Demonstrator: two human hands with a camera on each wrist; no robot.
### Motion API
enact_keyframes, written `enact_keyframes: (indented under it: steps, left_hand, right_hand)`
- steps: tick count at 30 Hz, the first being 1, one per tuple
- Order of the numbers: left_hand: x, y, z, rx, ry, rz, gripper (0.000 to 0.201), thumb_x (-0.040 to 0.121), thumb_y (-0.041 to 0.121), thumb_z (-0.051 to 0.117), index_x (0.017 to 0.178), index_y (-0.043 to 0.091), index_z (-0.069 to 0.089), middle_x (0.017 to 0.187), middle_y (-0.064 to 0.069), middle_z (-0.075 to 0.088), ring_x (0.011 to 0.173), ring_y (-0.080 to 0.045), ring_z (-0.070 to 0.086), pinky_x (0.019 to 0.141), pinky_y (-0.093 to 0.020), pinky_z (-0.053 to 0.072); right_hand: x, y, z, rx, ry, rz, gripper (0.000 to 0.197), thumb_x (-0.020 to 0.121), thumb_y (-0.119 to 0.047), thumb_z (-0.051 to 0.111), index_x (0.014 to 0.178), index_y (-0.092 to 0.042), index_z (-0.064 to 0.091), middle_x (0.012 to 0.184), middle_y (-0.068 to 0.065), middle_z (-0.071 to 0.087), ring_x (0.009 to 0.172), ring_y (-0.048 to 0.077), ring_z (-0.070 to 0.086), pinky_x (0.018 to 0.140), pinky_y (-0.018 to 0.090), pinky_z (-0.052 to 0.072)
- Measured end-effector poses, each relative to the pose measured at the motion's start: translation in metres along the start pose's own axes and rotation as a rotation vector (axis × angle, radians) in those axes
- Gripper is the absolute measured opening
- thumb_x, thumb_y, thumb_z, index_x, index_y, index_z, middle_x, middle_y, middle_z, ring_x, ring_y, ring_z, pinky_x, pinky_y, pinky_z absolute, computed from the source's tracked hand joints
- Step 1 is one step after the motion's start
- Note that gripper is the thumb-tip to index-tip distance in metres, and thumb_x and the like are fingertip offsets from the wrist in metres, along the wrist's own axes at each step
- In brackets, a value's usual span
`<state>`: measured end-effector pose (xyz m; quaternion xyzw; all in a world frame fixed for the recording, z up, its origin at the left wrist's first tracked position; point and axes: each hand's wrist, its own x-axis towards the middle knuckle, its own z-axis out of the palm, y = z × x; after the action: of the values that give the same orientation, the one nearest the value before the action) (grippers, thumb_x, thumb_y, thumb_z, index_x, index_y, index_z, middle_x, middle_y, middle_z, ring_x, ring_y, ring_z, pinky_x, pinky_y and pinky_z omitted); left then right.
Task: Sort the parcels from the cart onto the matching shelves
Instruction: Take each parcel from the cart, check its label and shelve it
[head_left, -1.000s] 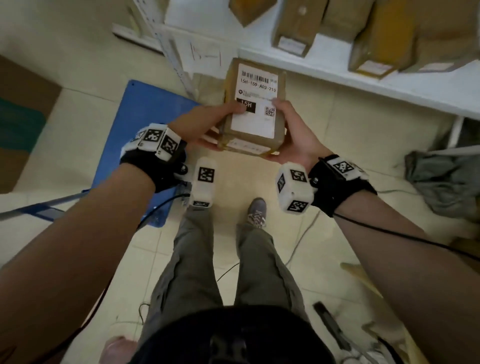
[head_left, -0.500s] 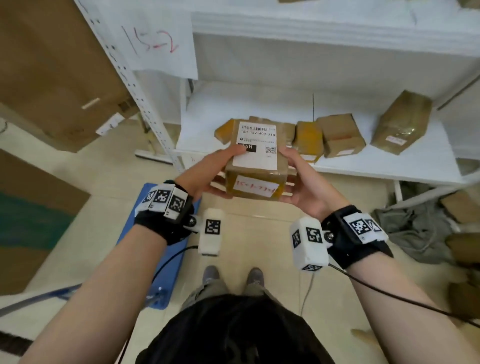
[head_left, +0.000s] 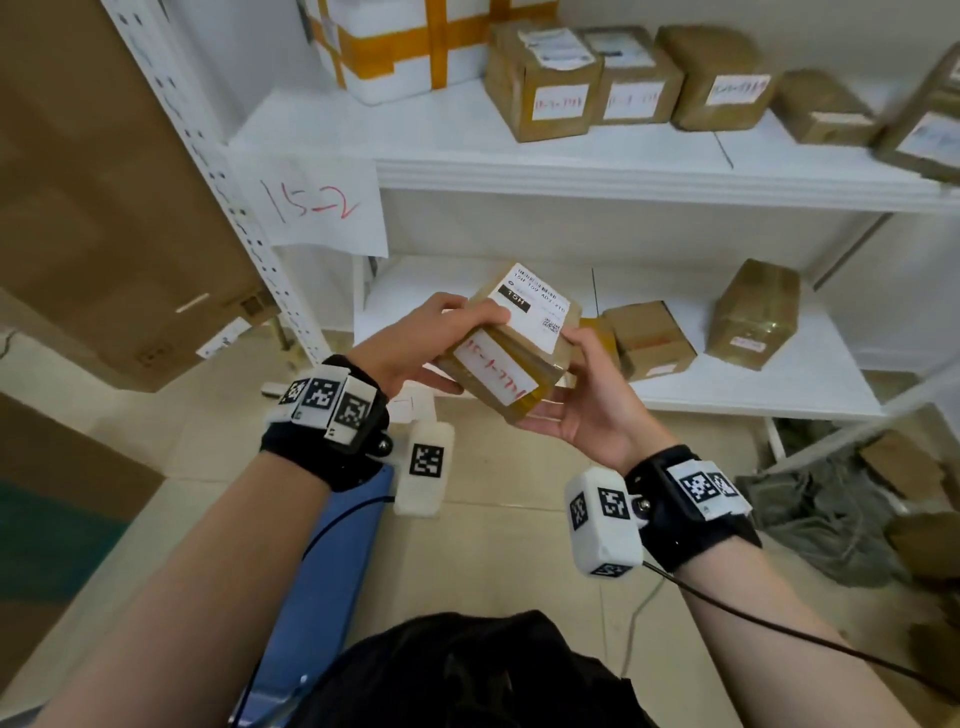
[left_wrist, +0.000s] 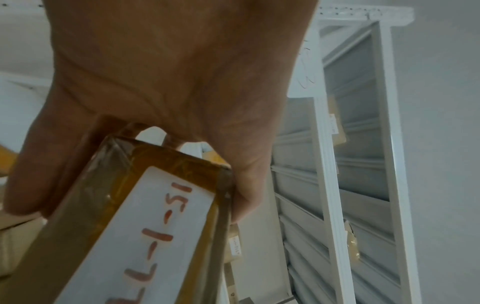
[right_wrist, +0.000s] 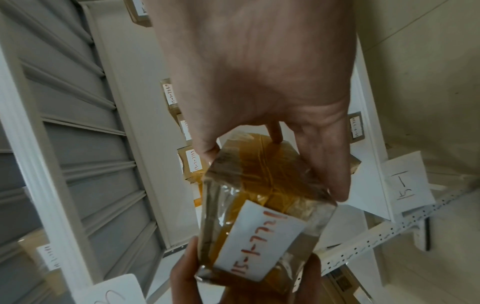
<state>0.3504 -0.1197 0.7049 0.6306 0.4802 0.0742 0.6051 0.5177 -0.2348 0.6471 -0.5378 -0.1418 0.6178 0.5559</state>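
I hold a small brown taped parcel (head_left: 511, 345) in both hands in front of a white shelf rack (head_left: 597, 176). Its top carries a printed shipping label, and its near side carries a white sticker (left_wrist: 145, 232) with a red handwritten code starting 15-1. My left hand (head_left: 431, 338) grips the parcel's left side, thumb on top. My right hand (head_left: 576, 405) cups the right and under side, thumb on the upper edge. The parcel (right_wrist: 262, 207) is tilted, its right corner lower. A paper sign (head_left: 317, 208) on the rack post reads 15-2 in red.
The upper shelf holds a white foam box (head_left: 400, 47) with orange tape and several brown parcels (head_left: 540, 88). The lower shelf (head_left: 779, 384) holds a few more brown parcels (head_left: 753, 317). A large cardboard box (head_left: 104, 208) stands left; a blue cart (head_left: 332, 571) is below; grey cloth (head_left: 826, 519) lies at right.
My view has risen from the floor to the shelves, bringing the upper shelf into sight. The parcel has been lifted and turned in my hands so its handwritten sticker tilts toward me.
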Motion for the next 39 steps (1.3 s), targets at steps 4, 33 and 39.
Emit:
enact_keyframes:
  steps: [4,33,39]
  left_hand:
    - [0.006,0.017,-0.005,0.050,0.080,0.012,0.074,0.079,0.058,0.070,0.139,0.028,0.040,0.101,-0.002,0.073,0.093,-0.019,0.072,0.076,-0.040,0.063]
    - [0.033,0.065,0.045,0.110,0.097,0.239,0.048,0.096,0.063,0.039,0.129,0.029,0.048,0.118,0.002,0.059,0.103,-0.017,0.064,0.082,-0.036,0.058]
    - [0.065,0.039,0.057,0.002,0.017,0.022,0.084,0.070,0.087,0.051,0.124,0.023,0.048,0.109,-0.006,0.069,0.099,-0.022,0.069,0.078,-0.043,0.062]
  right_hand:
    - [0.009,-0.013,-0.002,-0.011,-0.009,0.000,0.051,0.095,-0.047,0.059,0.130,-0.010,0.059,0.106,0.018,0.070,0.098,0.039,0.072,0.086,0.052,0.060]
    - [0.040,-0.073,-0.052,0.004,-0.060,0.034,0.052,0.095,-0.061,0.051,0.121,-0.020,0.070,0.113,0.011,0.074,0.100,0.028,0.071,0.080,0.042,0.060]
    - [0.045,-0.063,-0.080,-0.119,0.071,-0.033,0.033,0.096,-0.032,0.066,0.126,-0.022,0.057,0.111,0.004,0.066,0.100,0.027,0.065,0.081,0.045,0.061]
